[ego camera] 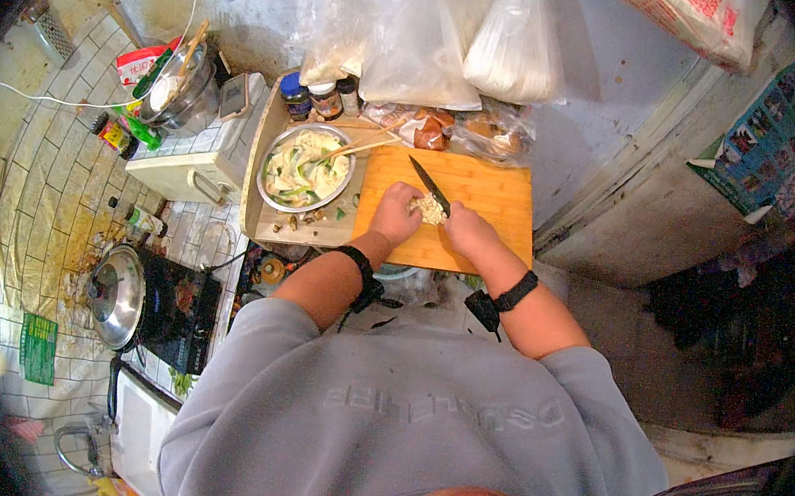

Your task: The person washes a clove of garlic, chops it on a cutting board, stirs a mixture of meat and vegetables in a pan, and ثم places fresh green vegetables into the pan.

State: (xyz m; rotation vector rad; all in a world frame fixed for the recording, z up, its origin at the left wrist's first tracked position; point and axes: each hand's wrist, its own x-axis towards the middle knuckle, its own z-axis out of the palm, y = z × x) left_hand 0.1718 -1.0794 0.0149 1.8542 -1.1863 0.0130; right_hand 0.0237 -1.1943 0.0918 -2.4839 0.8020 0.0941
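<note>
My right hand (470, 231) grips a kitchen knife with a dark blade (428, 181), which points up and to the left over a wooden cutting board (490, 192). Beneath and beside the blade lies a small heap of finely chopped pale pieces (430, 211), perhaps garlic. My left hand (398, 210) rests at the left of this heap, fingers curled against it; whether they pinch any pieces is hidden. To the left of the board stands a metal bowl (264, 174) of pale sliced food with green strips, and chopsticks (368, 145) lie across its rim.
Jars (326, 101) and bagged food (431, 132) line the board's far side. Plastic bags (426, 40) hang above them. Further left are a lidded pan (117, 297) on a black cooktop (175, 319) and a sink (142, 432). Small brown scraps (292, 222) lie near the bowl.
</note>
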